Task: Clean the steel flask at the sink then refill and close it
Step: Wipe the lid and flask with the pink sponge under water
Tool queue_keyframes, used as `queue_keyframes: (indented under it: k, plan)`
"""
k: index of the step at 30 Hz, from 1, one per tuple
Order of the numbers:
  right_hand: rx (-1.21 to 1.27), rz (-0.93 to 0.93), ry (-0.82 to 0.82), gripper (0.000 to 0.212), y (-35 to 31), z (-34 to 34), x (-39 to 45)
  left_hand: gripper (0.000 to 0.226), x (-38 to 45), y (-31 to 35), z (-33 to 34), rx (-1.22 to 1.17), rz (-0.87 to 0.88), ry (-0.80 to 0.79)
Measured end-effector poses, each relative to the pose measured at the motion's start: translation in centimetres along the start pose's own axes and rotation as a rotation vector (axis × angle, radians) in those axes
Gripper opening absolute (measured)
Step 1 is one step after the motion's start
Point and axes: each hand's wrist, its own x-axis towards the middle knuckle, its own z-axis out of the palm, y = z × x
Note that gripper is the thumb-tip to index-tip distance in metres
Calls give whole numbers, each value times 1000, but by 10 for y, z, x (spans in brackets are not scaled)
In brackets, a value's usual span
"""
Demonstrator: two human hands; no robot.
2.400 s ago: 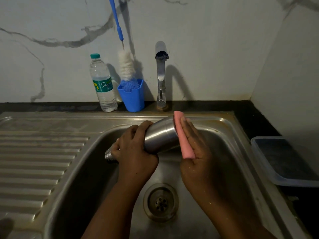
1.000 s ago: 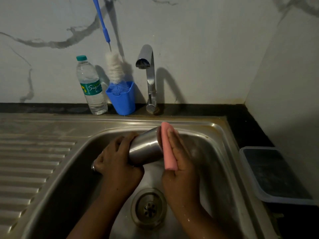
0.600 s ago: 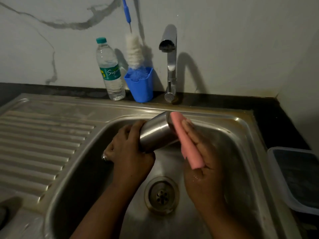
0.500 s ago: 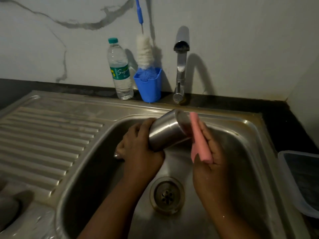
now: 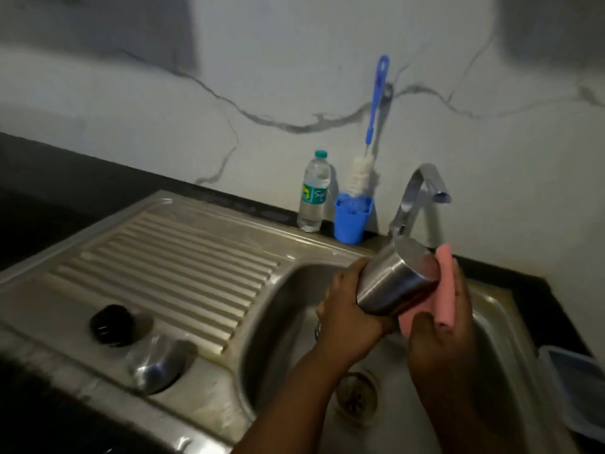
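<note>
I am holding the steel flask (image 5: 391, 283) over the sink (image 5: 281, 290) so the drips are falling into the bowl and not on the counter. My left hand (image 5: 348, 317) is wrapping its fingers around the flask's body, tipping it on its side with the flat bottom pointing up toward the tap (image 5: 417, 194). That way I am getting at the bottom end. My right hand (image 5: 442, 335) is gripping the pink sponge (image 5: 443, 286), fingers curling around it, and pressing it flat against that bottom end to rub it.

The black cap (image 5: 111, 324) is sitting on the ridged draining board (image 5: 183, 257), out of the way, so the flask is staying open for washing and filling. The bottle brush (image 5: 361, 168) is standing in the blue cup (image 5: 352, 221) by the wall, next to the water bottle (image 5: 313, 193), close enough for me to reach. I think the inside is needing that brush next. No water is coming from the tap that I can see.
</note>
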Motion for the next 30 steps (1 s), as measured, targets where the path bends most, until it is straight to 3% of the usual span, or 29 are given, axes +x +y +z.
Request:
queue_keyframes:
  k: [2, 4, 10, 14, 16, 22, 30]
  plan:
    - [-119, -89, -40, 63, -19, 27, -7, 90, -3, 17, -41, -117, 0, 62]
    - [-134, -21, -76, 60, -34, 64, -12, 91, -6, 29, -93, -174, 41, 125]
    - [-281, -120, -389, 56, -82, 202, -50, 87, -25, 63, -277, -62, 153, 163]
    - [-541, -189, -584, 42, -105, 284, -65, 85, -41, 45, -375, 22, 103, 282]
    - [-587, -227, -682, 49, -106, 316, -72, 83, -48, 26, -412, 21, 55, 333]
    - [-736, -273, -840, 54, -101, 366, -92, 83, -55, -35, -462, -44, -78, 347]
    - [-946, -243, -885, 65, -88, 385, -95, 84, -46, -74, -469, -128, -158, 333]
